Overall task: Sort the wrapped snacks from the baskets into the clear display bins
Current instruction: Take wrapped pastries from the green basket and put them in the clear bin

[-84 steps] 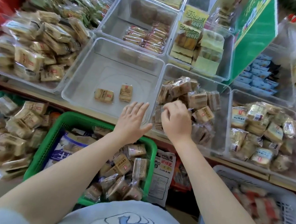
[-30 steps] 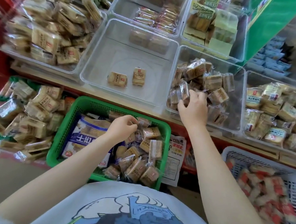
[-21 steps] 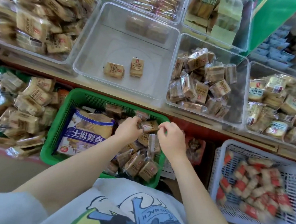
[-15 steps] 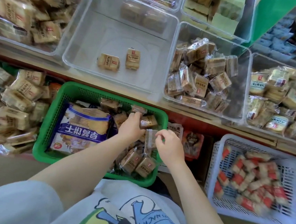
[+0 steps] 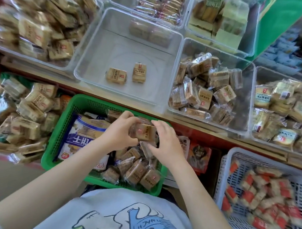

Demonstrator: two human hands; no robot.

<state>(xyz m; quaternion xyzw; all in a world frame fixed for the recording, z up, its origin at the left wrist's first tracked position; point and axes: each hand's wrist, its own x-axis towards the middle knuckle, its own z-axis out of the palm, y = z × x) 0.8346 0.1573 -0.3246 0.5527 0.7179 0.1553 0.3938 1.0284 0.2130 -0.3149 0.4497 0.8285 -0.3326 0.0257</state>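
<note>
Shelf bins at twelve o'clock; left hand (image 5: 120,130) and right hand (image 5: 164,139), fingers clamped on one wrapped snack (image 5: 142,132) above the green basket (image 5: 62,124) — next, likely the near-empty clear bin (image 5: 89,60).

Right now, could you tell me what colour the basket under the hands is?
Green basket, head view.

Green mesh basket (image 5: 59,135), lower centre of frame. Inside: brown wrapped snacks (image 5: 141,172) with red marks; blue-and-white packet (image 5: 83,135) with white lettering. White slatted basket (image 5: 232,177), lower right: red-and-tan wrapped pieces (image 5: 260,195). Clear bin (image 5: 88,62), upper centre: two tan packets (image 5: 125,74). Clear bin (image 5: 247,97), right of centre: brown, glossy wrappers (image 5: 202,88). Pale grey shirt (image 5: 125,220), bottom centre, blue-and-white print. Green panel (image 5: 277,21), upper right.
</note>
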